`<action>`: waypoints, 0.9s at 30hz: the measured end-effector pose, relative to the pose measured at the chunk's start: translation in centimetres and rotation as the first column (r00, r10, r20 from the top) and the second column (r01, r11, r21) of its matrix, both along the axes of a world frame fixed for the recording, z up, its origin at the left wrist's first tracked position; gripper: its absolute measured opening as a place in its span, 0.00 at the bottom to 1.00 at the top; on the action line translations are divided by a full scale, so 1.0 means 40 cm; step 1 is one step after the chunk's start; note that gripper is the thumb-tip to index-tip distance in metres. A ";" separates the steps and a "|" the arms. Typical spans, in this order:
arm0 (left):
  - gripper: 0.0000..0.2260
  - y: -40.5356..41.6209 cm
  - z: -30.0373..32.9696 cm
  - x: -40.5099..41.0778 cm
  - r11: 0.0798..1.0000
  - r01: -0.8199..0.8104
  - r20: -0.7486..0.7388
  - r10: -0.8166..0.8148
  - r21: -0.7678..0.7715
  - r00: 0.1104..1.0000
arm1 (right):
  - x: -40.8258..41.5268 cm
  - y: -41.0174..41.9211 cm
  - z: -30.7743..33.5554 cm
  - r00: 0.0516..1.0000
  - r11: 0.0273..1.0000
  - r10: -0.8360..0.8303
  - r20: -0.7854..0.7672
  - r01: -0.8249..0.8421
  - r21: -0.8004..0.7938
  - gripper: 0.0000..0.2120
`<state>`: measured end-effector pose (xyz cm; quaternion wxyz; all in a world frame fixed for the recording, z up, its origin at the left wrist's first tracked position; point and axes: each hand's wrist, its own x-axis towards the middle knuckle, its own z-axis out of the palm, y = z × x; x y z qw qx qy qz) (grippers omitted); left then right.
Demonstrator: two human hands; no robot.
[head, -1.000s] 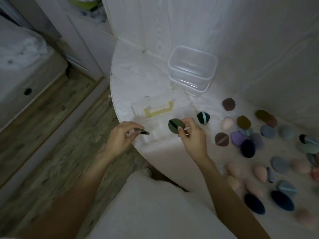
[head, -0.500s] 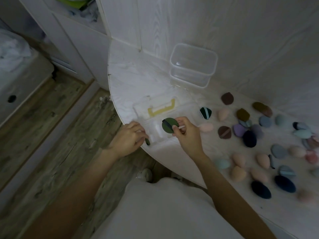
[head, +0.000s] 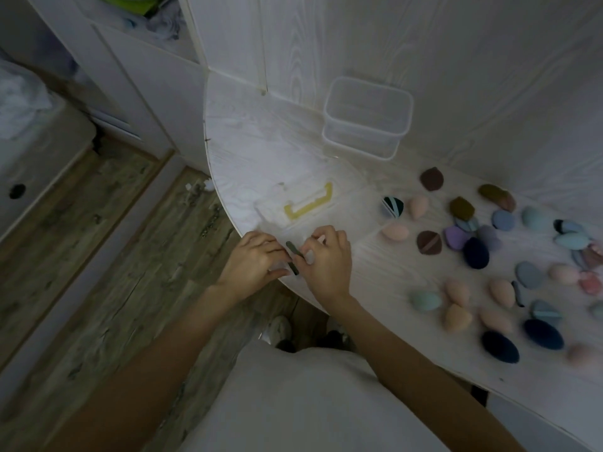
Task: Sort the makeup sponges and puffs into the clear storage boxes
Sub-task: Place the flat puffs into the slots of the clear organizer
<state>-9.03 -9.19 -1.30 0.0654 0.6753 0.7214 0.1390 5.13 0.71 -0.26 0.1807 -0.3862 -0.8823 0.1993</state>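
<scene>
My left hand (head: 253, 261) and my right hand (head: 328, 257) meet at the table's front edge, both pinching flat green puffs (head: 292, 257) seen edge-on between them. They are over a low clear storage box with a yellow handle (head: 308, 203). A taller clear box (head: 367, 115) stands empty at the back by the wall. Several sponges and puffs lie to the right: a peach sponge (head: 395, 231), a brown puff (head: 429, 242), a purple puff (head: 455, 237), a dark navy puff (head: 475, 252).
The white round table (head: 261, 151) ends in a curved edge at the left, with wooden floor (head: 98, 272) below. A white wall panel backs the table. More peach, blue and navy pieces (head: 499, 345) spread toward the right edge.
My hands have come together at the table's edge. The green puff in my right hand has turned from face-on to edge-on and now sits against the puff in my left hand.
</scene>
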 end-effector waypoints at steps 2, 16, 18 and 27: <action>0.11 0.003 -0.002 0.005 1.000 -0.027 0.013 0.026 0.010 1.000 | 0.003 -0.001 -0.010 0.996 0.999 0.024 0.087 -0.027 0.036 0.07; 0.15 -0.002 -0.018 0.065 0.980 -0.197 0.054 0.195 0.035 0.979 | 0.120 0.163 0.063 0.975 0.969 -0.049 -0.216 -0.006 -0.246 0.08; 0.16 0.003 -0.009 0.084 0.967 -0.250 0.070 0.247 0.037 0.966 | 0.157 0.255 0.082 0.956 0.963 -0.213 -0.203 0.170 -0.210 0.09; 0.24 0.007 -0.001 0.109 0.942 -0.334 -0.041 0.332 -0.036 0.942 | 0.165 0.513 -0.071 0.910 0.991 -0.074 0.408 0.113 -0.073 0.18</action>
